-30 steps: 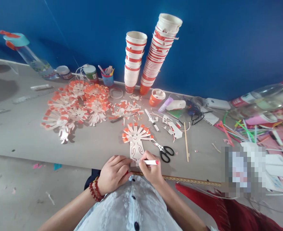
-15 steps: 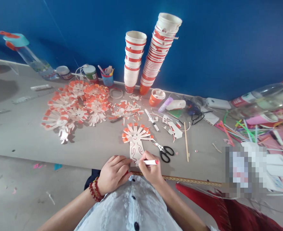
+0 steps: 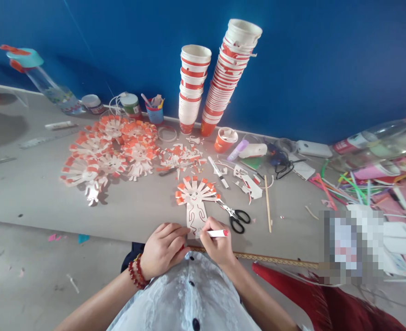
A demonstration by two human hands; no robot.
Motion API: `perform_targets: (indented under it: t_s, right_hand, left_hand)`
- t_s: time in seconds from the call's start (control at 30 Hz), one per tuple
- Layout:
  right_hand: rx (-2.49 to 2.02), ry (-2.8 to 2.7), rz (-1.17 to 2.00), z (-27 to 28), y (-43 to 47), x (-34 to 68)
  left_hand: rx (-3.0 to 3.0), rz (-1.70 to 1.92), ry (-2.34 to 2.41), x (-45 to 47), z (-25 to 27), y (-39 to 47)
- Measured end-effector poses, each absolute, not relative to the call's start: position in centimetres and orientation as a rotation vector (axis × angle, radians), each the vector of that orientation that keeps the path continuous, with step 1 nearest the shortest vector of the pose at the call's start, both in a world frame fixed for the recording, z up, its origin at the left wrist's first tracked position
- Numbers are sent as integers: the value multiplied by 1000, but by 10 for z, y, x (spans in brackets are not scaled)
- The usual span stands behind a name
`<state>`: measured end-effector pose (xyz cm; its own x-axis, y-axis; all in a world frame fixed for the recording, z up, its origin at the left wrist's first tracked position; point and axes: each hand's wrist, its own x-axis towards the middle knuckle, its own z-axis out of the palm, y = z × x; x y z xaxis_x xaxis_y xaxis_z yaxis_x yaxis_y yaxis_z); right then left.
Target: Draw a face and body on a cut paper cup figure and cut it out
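A paper figure (image 3: 196, 214) lies near the table's front edge, its curled orange-tipped strips fanned around a drawn smiling face. Dark red lines outline a body on its white lower strip. My right hand (image 3: 218, 243) pinches a white marker with a red end (image 3: 218, 233), its tip at the strip's lower part, hidden by the fingers. My left hand (image 3: 164, 248) rests at the strip's lower left edge, fingers curled, with a small red piece like a cap (image 3: 181, 248) showing by the thumb. Black-handled scissors (image 3: 237, 220) lie right of the figure.
Several similar paper figures (image 3: 111, 149) are heaped at left. Paper scraps (image 3: 180, 157) and another marker (image 3: 218, 172) lie beyond the figure. Two tall cup stacks (image 3: 223, 82) stand by the blue wall. A wooden stick (image 3: 268, 204) and cluttered craft supplies (image 3: 364, 186) are at right.
Both hands keep almost the same places. The marker has shifted very slightly at the foot of the paper strip, and the view has moved a touch.
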<state>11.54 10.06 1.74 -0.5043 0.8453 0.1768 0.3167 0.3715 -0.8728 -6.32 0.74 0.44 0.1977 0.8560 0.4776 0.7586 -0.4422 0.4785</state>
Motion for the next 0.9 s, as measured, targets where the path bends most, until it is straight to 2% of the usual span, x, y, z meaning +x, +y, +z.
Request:
perform_targets:
  t_s: [0.9]
  right_hand:
    - [-1088, -1955, 1007, 10, 98, 119]
  left_hand:
    - [2319, 1075, 1544, -64, 2, 7]
